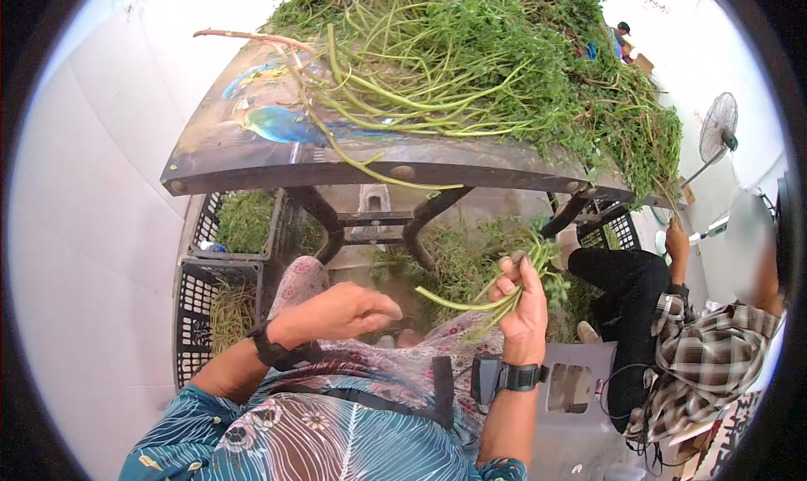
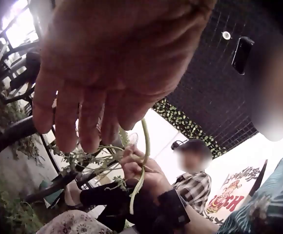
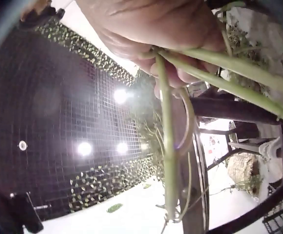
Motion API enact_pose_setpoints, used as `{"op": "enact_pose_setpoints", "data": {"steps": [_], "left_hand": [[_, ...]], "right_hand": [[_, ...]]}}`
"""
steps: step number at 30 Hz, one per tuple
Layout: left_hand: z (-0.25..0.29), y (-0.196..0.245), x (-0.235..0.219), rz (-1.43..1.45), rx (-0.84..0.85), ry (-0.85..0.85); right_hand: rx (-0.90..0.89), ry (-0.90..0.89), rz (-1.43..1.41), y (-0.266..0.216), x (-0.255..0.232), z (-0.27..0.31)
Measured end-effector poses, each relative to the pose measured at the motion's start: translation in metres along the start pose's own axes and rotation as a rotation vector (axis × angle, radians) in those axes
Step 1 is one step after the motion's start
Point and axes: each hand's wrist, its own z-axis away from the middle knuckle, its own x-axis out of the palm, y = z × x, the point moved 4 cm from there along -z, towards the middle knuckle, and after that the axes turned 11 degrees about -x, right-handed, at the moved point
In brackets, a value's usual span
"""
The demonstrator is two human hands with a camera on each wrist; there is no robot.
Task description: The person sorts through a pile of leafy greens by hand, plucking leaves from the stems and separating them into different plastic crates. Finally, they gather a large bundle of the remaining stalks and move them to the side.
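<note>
My right hand (image 1: 524, 311) pinches a small bunch of leafy green stems (image 1: 454, 302) in front of my lap. The cut ends point left and the leaves hang out behind the fingers. In the right wrist view the pale green stems (image 3: 168, 122) fan out from beneath the palm. My left hand (image 1: 340, 313) hovers to the left of the bunch, holding nothing. From the left wrist, its fingers (image 2: 70, 114) look nearly straight and side by side, partly covering the view of the bunch.
A large heap of greens (image 1: 521, 52) covers much of the table (image 1: 277, 174), with long stems trailing over its front edge. Black crates (image 1: 189, 313) with greens stand at the left. More greens (image 1: 454, 254) lie on the floor beneath. A person in a checked shirt (image 1: 706, 346) sits at the right.
</note>
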Motion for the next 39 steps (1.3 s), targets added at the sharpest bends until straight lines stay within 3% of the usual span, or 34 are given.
{"op": "enact_pose_setpoints", "data": {"steps": [4,12,16,19,23,24,27,28,31,32,35,36,39], "left_hand": [[0.002,-0.004,-0.003,0.041,-0.033,0.104],[0.023,-0.029,-0.028,0.316,-0.194,0.474],[0.032,-0.011,-0.031,0.21,-0.193,0.401],[0.028,0.008,-0.016,0.391,-0.118,0.319],[0.008,0.017,0.0,0.148,-0.005,0.412],[0.006,0.018,0.004,0.231,-0.008,0.389],[0.002,0.021,0.026,0.427,-0.139,-0.029],[0.0,0.02,0.037,0.273,-0.022,-0.148],[-0.004,0.035,0.055,0.131,0.131,-0.279],[-0.007,0.034,0.054,0.176,-0.016,-0.355],[-0.026,-0.001,0.058,0.037,-0.012,-0.133],[-0.029,-0.009,0.059,0.038,-0.068,-0.164],[-0.035,-0.013,0.058,0.452,-0.075,-0.136]], "right_hand": [[-0.015,-0.123,0.316,0.005,0.019,0.006],[0.011,-0.029,0.231,0.047,0.005,0.002],[-0.05,0.031,0.192,0.072,-0.005,-0.001],[-0.142,-0.016,0.431,0.077,-0.001,0.005],[-0.201,-0.012,0.403,0.087,0.015,0.01],[-0.186,-0.014,0.373,0.085,0.026,0.015],[-0.119,-0.051,0.202,0.093,0.028,0.017],[-0.116,-0.043,0.157,0.095,0.026,0.015],[-0.126,-0.057,0.109,0.095,0.029,0.012],[-0.125,-0.062,0.1,0.094,0.031,0.014],[-0.151,-0.099,0.073,0.091,0.044,0.019],[-0.179,-0.124,0.061,0.092,0.048,0.019],[-0.189,-0.198,0.073,0.092,0.058,0.02]]}}
